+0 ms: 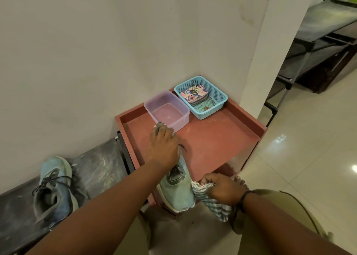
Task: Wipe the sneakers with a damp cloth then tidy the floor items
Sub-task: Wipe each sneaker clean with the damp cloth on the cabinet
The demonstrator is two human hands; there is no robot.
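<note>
Teal sneaker (176, 189) overhangs the red table's (212, 144) near edge, left hand (164, 146) gripping its heel; right hand (222, 189) pinches the checked cloth (214, 204) against its toe.

Open room on the red table's (212, 139) near and right half

The clear tub (167, 112) and blue basket (201, 97) block its far edge against the wall (96, 52); the raised rim hems every side, and the held sneaker (176, 185) crowds the near-left corner.
</note>
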